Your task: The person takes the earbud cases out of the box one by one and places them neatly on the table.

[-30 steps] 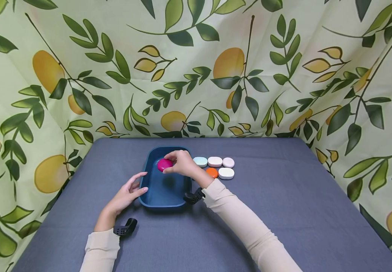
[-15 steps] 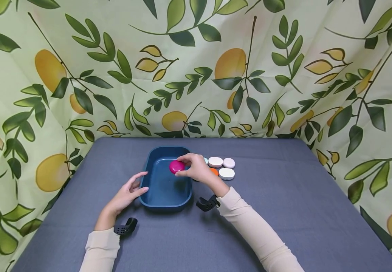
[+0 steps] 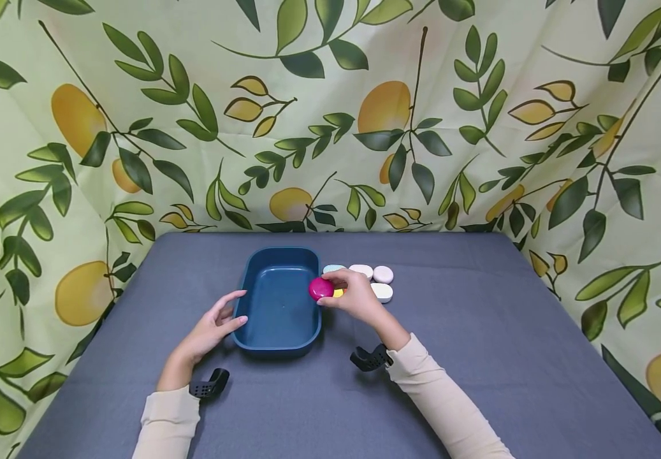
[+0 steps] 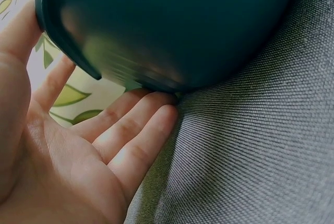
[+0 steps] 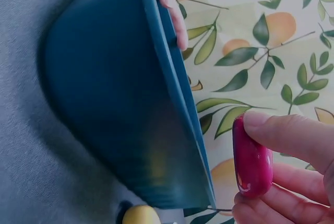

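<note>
In the head view my right hand [image 3: 355,297] pinches a glossy magenta rounded piece [image 3: 321,289] between thumb and fingers, over the right rim of the blue tray [image 3: 277,349]. The right wrist view shows this magenta piece [image 5: 252,156] edge-on, thick with rounded edges, held above the tray's rim level. My left hand [image 3: 215,326] rests at the tray's left side with loosely extended fingers. In the left wrist view, the thumb and a finger of the left hand [image 4: 83,145] reach the rim, while other fingertips lie near the base of the tray's outer wall [image 4: 172,31].
Right of the tray lie a light blue piece [image 3: 333,268], white pieces [image 3: 381,292], a pale pink one [image 3: 384,275] and a yellow one [image 3: 338,293], partly behind my right hand. A leaf-print cloth [image 3: 307,127] hangs behind the grey table [image 3: 479,357].
My right hand has carried the magenta piece rightward, from above the tray's interior to its right rim, uncovering the tray floor. The left hand stays at the tray's left side.
</note>
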Available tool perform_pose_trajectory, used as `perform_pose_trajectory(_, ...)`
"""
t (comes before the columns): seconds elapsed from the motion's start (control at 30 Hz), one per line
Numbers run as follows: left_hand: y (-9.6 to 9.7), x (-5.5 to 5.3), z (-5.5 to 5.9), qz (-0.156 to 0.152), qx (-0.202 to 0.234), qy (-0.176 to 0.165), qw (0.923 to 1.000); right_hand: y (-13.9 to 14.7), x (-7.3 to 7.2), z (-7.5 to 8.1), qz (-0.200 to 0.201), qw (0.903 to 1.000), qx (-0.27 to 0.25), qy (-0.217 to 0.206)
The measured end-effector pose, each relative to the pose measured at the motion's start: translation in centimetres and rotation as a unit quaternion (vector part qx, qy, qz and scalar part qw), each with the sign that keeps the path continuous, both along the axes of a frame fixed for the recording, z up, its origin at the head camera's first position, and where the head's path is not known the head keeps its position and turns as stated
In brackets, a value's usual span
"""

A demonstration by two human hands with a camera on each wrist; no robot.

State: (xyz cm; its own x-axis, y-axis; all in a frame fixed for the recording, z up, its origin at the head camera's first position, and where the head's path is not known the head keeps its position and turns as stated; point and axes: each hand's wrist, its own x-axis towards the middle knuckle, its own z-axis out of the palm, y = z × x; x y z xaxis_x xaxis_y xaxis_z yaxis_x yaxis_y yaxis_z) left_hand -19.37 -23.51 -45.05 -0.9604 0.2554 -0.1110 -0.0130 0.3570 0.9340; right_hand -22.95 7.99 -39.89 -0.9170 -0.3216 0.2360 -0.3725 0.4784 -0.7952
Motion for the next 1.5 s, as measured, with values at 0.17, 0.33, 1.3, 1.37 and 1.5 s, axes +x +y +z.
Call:
perform_pose_trajectory(0.17,0.0,0.0,-0.2,-0.001,0.003,0.000,1.0000,1.1,0.1,-0.5,0.002,0.9999,-0.013,-0.008)
perform_pose_trajectory(0.33,0.0,0.0,-0.3,-0.002,0.004,-0.001,1.0000,2.2,0.3,-0.8,-0.004,0.9999,-0.005,-0.008)
perform_pose_trajectory(1.3,0.1,-0.1,-0.4,0.004,0.003,-0.006,1.0000,2.7,0.1,-4.9,0.041,0.9892,0.140,0.011)
perform_pose_trajectory(1.37,0.2,-0.2,-0.4,0.003,0.006,-0.009,0.9999,2.7,0.1,-4.9,0.038,0.9875,0.152,0.022)
perform_pose_trajectory(1.5,0.3,-0.4,-0.3,0.003,0.003,-0.008,1.0000,2.6,0.4,-4.8,0.023,0.9848,0.169,0.036)
